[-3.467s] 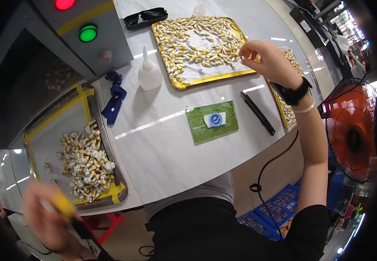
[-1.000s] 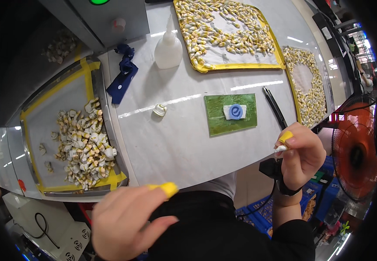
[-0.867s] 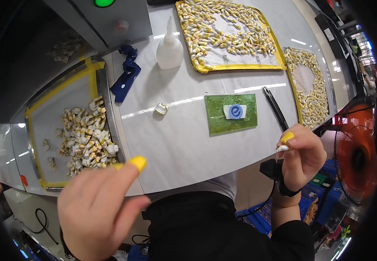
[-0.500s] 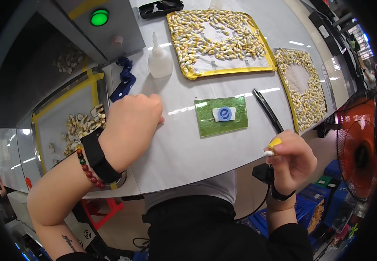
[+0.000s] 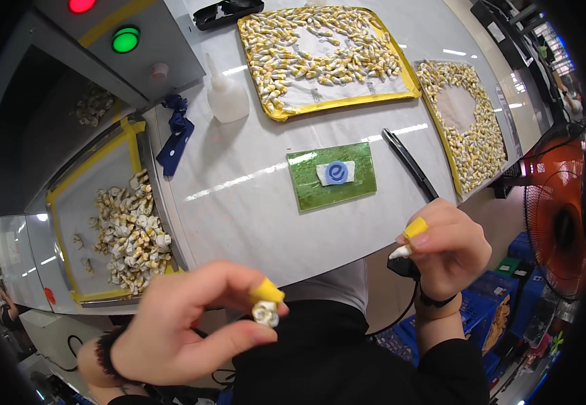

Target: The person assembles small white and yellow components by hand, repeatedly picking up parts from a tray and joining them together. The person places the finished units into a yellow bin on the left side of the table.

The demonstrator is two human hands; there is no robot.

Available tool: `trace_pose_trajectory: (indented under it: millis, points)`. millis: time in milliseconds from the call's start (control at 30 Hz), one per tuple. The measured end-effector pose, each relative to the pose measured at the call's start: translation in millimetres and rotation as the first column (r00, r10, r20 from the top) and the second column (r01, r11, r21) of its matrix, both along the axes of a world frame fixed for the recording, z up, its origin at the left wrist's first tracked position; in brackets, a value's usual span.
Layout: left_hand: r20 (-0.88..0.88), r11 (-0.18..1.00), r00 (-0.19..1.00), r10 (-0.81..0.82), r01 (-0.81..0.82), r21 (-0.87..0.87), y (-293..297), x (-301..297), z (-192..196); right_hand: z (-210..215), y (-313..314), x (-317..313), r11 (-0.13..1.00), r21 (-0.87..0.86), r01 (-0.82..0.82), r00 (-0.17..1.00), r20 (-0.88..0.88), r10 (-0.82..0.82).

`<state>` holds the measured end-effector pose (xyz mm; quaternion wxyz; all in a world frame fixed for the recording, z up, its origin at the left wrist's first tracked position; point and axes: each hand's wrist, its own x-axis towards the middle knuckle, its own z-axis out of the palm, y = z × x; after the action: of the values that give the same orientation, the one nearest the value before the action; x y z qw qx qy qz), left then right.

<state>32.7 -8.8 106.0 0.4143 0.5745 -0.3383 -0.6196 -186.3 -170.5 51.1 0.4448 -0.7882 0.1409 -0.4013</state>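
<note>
We saw a brightly, evenly lit scene under overhead light, which left white streaks of glare on the glossy table (image 5: 252, 202). Shadows were soft and short. Fisheye distortion bent straight edges, the corners fell black, and the left hand (image 5: 185, 324) looked slightly soft close up.

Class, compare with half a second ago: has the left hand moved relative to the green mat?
Yes. The left hand has pulled back off the table toward the body, away from the green mat.

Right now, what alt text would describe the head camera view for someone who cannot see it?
A left hand pinches a small white part and a right hand another white part, above a white table with yellow trays of parts and a green mat.
</note>
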Motion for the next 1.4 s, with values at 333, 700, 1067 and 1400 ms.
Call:
trace_pose_trajectory:
  millis: [333, 700, 1067, 1400]
  points:
    - [-0.772, 0.966, 0.580, 0.259, -0.176, 0.191, 16.8, -45.0, -76.2, 2.4, 13.8, 40.0, 0.912, -0.094, -0.400, 0.915, 0.018, 0.403]
    - [-0.935, 0.998, 0.348, 0.068, -0.040, 0.057, 16.0, -39.3, -97.6, 2.8, 12.3, 50.8, 0.870, -0.318, -0.377, 0.921, -0.029, 0.389]
    - [-0.945, 0.995, 0.316, 0.088, -0.073, 0.068, 6.0, -43.2, -91.3, 5.0, 11.5, 51.1, 0.875, -0.265, -0.406, 0.913, -0.066, 0.403]
    - [-0.610, 0.910, 0.766, 0.203, -0.378, -0.173, 2.5, -44.5, -71.9, 6.2, 13.9, 44.8, 0.897, -0.286, -0.338, 0.939, -0.035, 0.343]
